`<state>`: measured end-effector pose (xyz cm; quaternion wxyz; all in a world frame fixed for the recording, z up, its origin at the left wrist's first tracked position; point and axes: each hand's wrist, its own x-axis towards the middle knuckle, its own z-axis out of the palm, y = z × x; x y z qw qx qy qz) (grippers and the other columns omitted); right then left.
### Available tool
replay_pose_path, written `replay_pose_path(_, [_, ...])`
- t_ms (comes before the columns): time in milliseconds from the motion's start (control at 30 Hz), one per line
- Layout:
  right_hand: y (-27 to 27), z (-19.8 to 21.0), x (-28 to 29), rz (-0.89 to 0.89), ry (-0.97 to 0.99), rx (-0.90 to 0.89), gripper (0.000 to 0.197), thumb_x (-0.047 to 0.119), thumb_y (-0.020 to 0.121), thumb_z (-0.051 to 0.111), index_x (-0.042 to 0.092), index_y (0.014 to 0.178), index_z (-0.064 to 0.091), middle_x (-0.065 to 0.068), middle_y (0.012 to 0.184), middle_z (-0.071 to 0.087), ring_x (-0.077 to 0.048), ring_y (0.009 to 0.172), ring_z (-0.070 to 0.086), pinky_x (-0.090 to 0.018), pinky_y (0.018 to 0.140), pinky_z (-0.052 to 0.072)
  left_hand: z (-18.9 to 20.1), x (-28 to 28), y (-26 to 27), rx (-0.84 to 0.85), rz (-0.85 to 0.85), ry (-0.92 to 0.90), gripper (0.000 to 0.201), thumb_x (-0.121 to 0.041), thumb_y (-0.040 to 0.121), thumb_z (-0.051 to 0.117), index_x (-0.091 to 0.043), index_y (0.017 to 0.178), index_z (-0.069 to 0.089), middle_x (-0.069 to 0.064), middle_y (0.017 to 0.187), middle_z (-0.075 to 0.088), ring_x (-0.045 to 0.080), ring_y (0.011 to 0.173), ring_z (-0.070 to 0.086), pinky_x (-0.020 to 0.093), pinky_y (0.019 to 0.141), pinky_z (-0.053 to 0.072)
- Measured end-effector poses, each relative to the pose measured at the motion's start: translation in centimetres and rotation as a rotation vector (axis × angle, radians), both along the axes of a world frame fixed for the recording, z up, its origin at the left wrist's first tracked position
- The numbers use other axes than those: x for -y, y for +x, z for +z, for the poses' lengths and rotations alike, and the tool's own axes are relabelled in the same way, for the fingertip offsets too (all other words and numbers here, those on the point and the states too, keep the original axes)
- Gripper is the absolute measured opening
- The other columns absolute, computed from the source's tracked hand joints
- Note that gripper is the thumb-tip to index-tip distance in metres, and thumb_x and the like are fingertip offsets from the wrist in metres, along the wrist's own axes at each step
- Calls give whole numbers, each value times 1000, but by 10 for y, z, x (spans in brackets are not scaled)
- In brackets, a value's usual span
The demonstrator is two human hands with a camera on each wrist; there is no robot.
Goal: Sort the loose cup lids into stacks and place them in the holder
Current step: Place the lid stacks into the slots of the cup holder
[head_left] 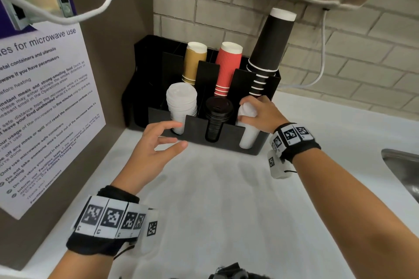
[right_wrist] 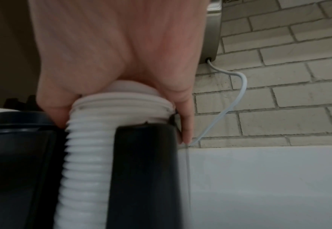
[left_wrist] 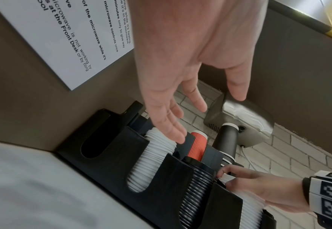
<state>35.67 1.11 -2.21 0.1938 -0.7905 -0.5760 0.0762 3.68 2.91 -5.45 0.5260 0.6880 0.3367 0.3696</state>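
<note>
Black plastic holder (head_left: 229, 140) stands on the white tabletop (head_left: 217, 199), pushed into the corner against the brick wall (head_left: 353, 56). Front row, three slots: left slot holds a white lid stack (head_left: 181, 106), middle slot a black lid stack (head_left: 217, 115), right slot a second white lid stack (head_left: 248, 133). Right hand (head_left: 263, 112) sits on top of the right-slot stack; its grip is closed round the top lids, fingers and thumb curled over opposite sides of the rim, seen clearly in the right wrist view (right_wrist: 121, 99). That stack is inside its slot, lower lids showing through the front cut-out. Left hand (head_left: 156, 149) hovers just in front of the holder's front wall, below the left white stack; grip open, fingers spread and relaxed, holding nothing, not touching holder or lids. Back row holds upside-down cup stacks: tan cups (head_left: 193, 61), red ribbed cups (head_left: 226, 68), tall black cups (head_left: 266, 52). Microwave notice (head_left: 43, 106) is fixed on the brown side panel to the left. Sink edge (head_left: 401, 165) shows at the far right.
</note>
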Motion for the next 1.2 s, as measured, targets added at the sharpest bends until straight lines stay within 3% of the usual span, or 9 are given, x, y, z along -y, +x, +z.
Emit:
replay_pose_path(133, [-3,-3,-3,-36,26,41,52,33,76,73,25,123,52,-12,118,49,-35,107,51,-34,91,40,0,1,0,3,-2,-7,33,-30,83,69,-43,113,60,-17,125,47,-6,101,60,26,88,46])
replay_pose_path(200, [-4,-5,-6,-66,9,82,55,37,79,70,23,128,50,-14,125,50,-37,112,50,-40,96,40,0,2,0,4,-2,-11,34,-32,82,69,-42,113,60,-18,124,47,-6,101,60,25,87,46])
replay_pose_path(300, [-7,-8,-11,-90,-97,287,58,44,89,55,21,140,41,-12,137,46,-37,127,41,-53,108,25,0,2,1,-4,1,-7,34,-29,84,69,-40,115,60,-17,124,48,-5,101,61,24,87,45])
replay_pose_path(367, [-8,-10,-12,-79,-122,374,61,45,93,48,19,147,33,-12,145,38,-34,134,30,-50,110,21,0,2,1,-5,0,-3,34,-28,84,69,-39,115,60,-15,124,48,-5,101,61,23,86,45])
replay_pose_path(533, [-11,-9,-2,-23,-112,431,72,43,87,57,16,148,29,-13,138,33,-34,124,33,-43,101,32,0,4,2,-3,-13,0,34,-26,86,69,-40,115,60,-13,125,49,-3,102,61,22,83,46])
replay_pose_path(700, [-23,-10,2,19,-171,455,61,26,99,45,3,149,22,-18,145,37,-34,132,36,-38,106,32,1,5,4,10,-21,-2,32,-25,87,69,-40,114,61,-13,123,50,-1,103,61,20,81,46])
replay_pose_path(900, [-42,-5,-6,-69,-323,550,53,10,100,41,4,149,22,-18,132,50,-33,118,52,-39,88,44,1,9,7,16,-37,2,31,-25,87,68,-39,115,61,-11,125,51,0,103,62,25,82,52])
replay_pose_path(1067, [-47,-7,-9,-95,-366,555,57,7,97,38,-4,148,16,-22,138,44,-37,123,46,-43,98,38,3,10,9,10,-64,-5,28,-24,88,68,-39,111,62,-8,125,57,1,100,63,51,83,54])
replay_pose_path(1200, [-52,-5,-6,-118,-347,448,61,9,94,41,-6,147,16,-21,148,33,-34,134,34,-42,110,27,12,5,15,20,-122,10,23,-18,94,62,-35,107,65,-8,112,63,11,99,63,44,88,53])
